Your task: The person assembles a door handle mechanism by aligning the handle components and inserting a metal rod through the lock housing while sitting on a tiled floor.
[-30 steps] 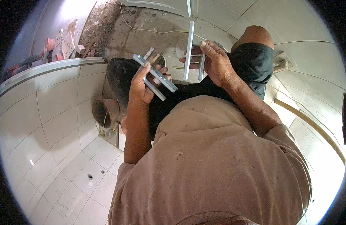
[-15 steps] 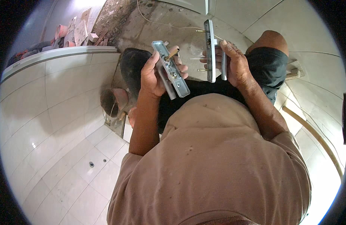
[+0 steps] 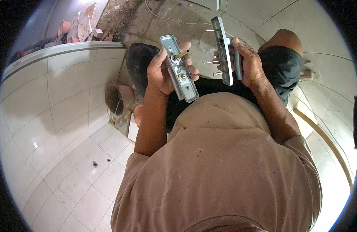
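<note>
1. Near: the person's tan shirt (image 3: 221, 166) fills the lower frame; both forearms rise from it toward 12 o'clock.
2. Left hand (image 3: 163, 73) is wrapped around a long grey metal door-handle plate (image 3: 179, 73), thumb side along its left edge, fingers curled over the right edge. Plate tilts, top end toward 11 o'clock, back face up; a short brass spindle (image 3: 180, 55) sticks out near its upper part.
3. Right hand (image 3: 246, 63) is closed on a second plate (image 3: 223, 52), held edge-on and nearly upright, at 1 o'clock from the first. Thin screws (image 3: 211, 62) stick out of it toward 9 o'clock. The two plates are apart, not touching.
4. Handling, judged: both plates look stiff, fairly light metal, smooth, likely slippery. Best gripped by the long edges at mid-length, as now. The projecting screws look thin and could bend or snag; keep fingers off them.
5. Farther: dark shorts (image 3: 283, 65) over the knees, white tiled floor (image 3: 66, 116) at 9 o'clock, bare concrete (image 3: 166, 27) at 12, broken rubble (image 3: 79, 27) at 11.
</note>
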Available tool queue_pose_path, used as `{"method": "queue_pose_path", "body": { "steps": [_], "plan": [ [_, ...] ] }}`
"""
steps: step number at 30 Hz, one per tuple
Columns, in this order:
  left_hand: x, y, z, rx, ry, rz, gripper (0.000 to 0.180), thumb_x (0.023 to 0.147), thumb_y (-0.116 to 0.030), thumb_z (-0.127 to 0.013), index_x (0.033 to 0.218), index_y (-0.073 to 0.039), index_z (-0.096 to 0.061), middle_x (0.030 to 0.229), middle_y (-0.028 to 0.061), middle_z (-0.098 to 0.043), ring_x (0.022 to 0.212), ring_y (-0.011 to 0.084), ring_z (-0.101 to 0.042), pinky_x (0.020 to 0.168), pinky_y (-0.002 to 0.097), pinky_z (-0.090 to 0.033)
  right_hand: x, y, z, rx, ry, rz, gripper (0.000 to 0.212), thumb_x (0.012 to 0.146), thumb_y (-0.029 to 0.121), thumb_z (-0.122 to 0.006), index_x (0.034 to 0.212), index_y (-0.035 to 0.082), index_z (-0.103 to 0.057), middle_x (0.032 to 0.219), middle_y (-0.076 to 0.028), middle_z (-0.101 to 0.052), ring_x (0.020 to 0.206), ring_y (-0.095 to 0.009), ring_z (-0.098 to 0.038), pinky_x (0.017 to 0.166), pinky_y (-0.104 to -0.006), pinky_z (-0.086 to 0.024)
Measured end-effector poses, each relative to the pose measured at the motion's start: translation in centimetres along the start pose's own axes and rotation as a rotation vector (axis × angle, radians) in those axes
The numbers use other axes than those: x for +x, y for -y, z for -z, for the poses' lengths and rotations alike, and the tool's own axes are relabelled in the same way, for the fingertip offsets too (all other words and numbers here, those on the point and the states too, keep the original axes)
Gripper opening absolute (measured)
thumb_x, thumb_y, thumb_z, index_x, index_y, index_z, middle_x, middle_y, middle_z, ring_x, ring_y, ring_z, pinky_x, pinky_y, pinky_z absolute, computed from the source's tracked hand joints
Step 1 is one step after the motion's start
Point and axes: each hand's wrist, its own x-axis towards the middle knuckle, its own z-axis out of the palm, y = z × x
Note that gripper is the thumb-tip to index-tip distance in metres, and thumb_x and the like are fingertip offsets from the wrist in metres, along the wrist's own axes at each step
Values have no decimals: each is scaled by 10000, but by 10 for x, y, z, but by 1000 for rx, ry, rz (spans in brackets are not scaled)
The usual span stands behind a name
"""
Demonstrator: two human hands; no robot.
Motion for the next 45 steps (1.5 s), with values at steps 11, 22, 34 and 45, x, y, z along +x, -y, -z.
{"method": "queue_pose_path", "body": {
  "steps": [11,22,34,45],
  "plan": [
    [4,5,-8,366,-296,-94,659,1015,-439,-515,1405,87,-442,992,217,-683,1097,469,-665,885,613,-586,-3,-12,-3,-182,87,144,438,1044,417,-538,1144,-7,-584,1008,-235,-704,917,-326,-742,799,-430,-619],
    [9,7,-23,443,-338,-109,655,1018,-417,-517,1403,106,-428,1061,264,-670,1127,466,-657,883,574,-608,-4,-10,-8,-302,101,207,405,1058,390,-519,1130,-3,-583,971,-192,-701,899,-269,-746,739,-384,-625],
    [16,12,-12,569,-386,-53,635,1026,-486,-505,1391,33,-492,1215,239,-665,1084,352,-698,879,512,-614,-1,-17,-4,-336,58,177,427,1060,379,-517,1200,-19,-580,994,-210,-703,907,-282,-745,738,-400,-636],
    [14,14,-37,592,-541,-57,435,977,-325,-687,1206,40,-623,1031,169,-700,868,235,-719,716,363,-608,10,-29,0,-152,-79,-67,466,1057,403,-485,1224,-23,-570,1035,-204,-700,900,-240,-731,770,-363,-636]
  ]
}}
